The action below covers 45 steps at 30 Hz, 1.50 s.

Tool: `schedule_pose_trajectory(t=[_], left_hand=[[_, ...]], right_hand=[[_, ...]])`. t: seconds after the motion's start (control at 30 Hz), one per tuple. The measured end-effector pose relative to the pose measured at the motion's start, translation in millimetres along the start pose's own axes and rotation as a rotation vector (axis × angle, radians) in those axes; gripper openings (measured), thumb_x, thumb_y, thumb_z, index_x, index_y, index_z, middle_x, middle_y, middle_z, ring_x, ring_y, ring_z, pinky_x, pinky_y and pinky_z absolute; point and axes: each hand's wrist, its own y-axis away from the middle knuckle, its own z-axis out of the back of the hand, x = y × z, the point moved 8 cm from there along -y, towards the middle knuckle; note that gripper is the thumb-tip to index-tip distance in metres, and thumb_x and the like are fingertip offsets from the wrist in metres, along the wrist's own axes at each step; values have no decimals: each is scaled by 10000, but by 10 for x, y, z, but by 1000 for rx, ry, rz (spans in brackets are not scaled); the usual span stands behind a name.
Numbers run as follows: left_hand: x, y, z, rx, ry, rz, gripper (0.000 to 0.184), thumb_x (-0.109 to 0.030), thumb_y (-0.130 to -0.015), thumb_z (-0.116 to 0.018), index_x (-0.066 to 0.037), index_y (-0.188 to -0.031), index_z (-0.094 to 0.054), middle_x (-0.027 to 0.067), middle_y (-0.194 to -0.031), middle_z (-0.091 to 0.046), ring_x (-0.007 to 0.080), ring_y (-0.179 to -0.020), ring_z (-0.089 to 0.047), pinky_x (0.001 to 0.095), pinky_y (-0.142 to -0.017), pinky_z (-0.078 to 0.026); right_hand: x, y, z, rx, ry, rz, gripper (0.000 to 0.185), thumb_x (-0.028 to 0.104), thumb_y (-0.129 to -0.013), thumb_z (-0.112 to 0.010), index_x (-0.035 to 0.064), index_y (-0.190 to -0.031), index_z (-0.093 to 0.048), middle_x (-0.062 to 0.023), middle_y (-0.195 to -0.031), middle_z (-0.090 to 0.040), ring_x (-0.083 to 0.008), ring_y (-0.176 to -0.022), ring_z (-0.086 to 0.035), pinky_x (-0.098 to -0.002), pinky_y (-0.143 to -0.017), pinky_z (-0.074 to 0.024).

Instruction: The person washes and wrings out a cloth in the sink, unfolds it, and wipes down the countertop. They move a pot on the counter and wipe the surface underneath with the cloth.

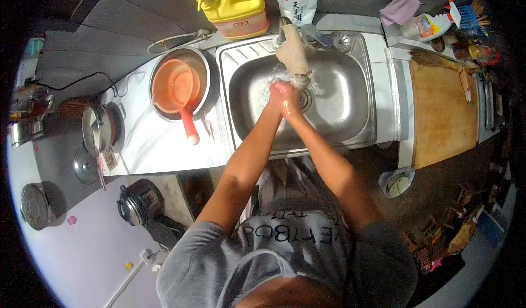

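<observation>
My left hand (276,91) and my right hand (289,101) are clasped together low in the steel sink (249,102). Both are wet, with water splashing around them. Their fingers are closed against each other; whether anything lies between the palms is hidden. Just above them is the tap (282,29), with a beige cloth (294,51) wrapped about its spout. The drain (302,101) shows beside my right hand.
Left of the sink, an orange dipper (171,86) rests in a metal basin (206,83). Behind stand a yellow jug (238,12) and a white packet (297,6). A wooden board (444,116) and a spray bottle (430,27) are on the right.
</observation>
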Motion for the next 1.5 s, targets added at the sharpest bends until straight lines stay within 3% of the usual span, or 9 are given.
schedule_pose_trajectory(t=[0.07, 0.2, 0.37, 0.47, 0.53, 0.73, 0.8, 1.07, 1.5], left_hand=[[5, -17, -11, -95, 4, 12, 365, -388, -899, -389, -95, -1058, -540, 97, -948, -600, 254, -845, -575, 407, -743, -462], [177, 35, 19, -896, -146, -6, 276, -292, -912, -388, -90, -994, -557, 120, -976, -600, 250, -892, -570, 384, -734, -461], [262, -15, 192, -625, 17, -59, 390, -381, -932, -336, -79, -1044, -555, 122, -1050, -590, 286, -946, -554, 432, -825, -432], [162, -17, -21, -193, 193, -68, 427, -384, -947, -304, -67, -1097, -546, 123, -1076, -582, 304, -962, -544, 443, -858, -415], [261, 136, 155, -894, -5, 108, 411, -357, -956, -298, -71, -1129, -537, 130, -1096, -580, 290, -965, -541, 412, -838, -430], [-268, 286, 24, -1187, -211, -125, 326, -96, -875, -353, -66, -1181, -460, 192, -1116, -526, 366, -1038, -514, 571, -922, -404], [-254, 297, 115, -1176, -186, -119, 101, -86, -885, -376, -87, -799, -430, 64, -742, -472, 220, -687, -496, 437, -654, -497], [56, 83, -33, -351, -115, -102, 311, -339, -898, -377, -82, -968, -539, 76, -907, -582, 223, -804, -560, 360, -719, -494], [369, 194, 811, -752, 168, -14, 545, -527, -901, -362, -62, -1139, -516, 98, -1042, -604, 262, -886, -575, 387, -793, -476]], right_hand=[[494, 154, 72, -170, 339, 454, 202, 191, -779, -627, 18, -721, -539, -132, -641, -540, -273, -602, -510, -365, -573, -403], [-806, -172, 250, -142, 43, -131, 266, 286, -756, -640, 38, -848, -605, -166, -716, -592, -331, -816, -596, -410, -716, -463], [-2211, -188, -657, -182, 480, 69, 434, 297, -728, -653, 15, -1045, -558, -218, -940, -622, -336, -856, -613, -406, -733, -478], [-533, 50, 6, -11, 316, -67, 470, 315, -714, -673, 29, -1067, -549, -226, -953, -617, -341, -862, -614, -400, -746, -482], [-658, -79, 290, 27, 332, -243, 495, 328, -705, -686, 39, -1081, -542, -232, -963, -614, -344, -865, -614, -396, -754, -485], [-1041, -154, 465, 274, -228, -199, 291, 214, -764, -683, 6, -932, -569, -85, -826, -625, -153, -695, -598, -280, -634, -488], [-694, -10, 410, 339, -130, -263, 235, 184, -770, -681, -1, -876, -584, -41, -745, -604, -122, -661, -567, -278, -614, -478], [630, 234, 138, 23, 84, 204, 339, 308, -670, -717, 52, -553, -529, -110, -554, -471, -300, -581, -486, -389, -581, -397], [-891, -36, 93, 176, 124, -183, 512, 345, -721, -663, -22, -1058, -547, -251, -974, -600, -354, -845, -602, -418, -767, -466]])
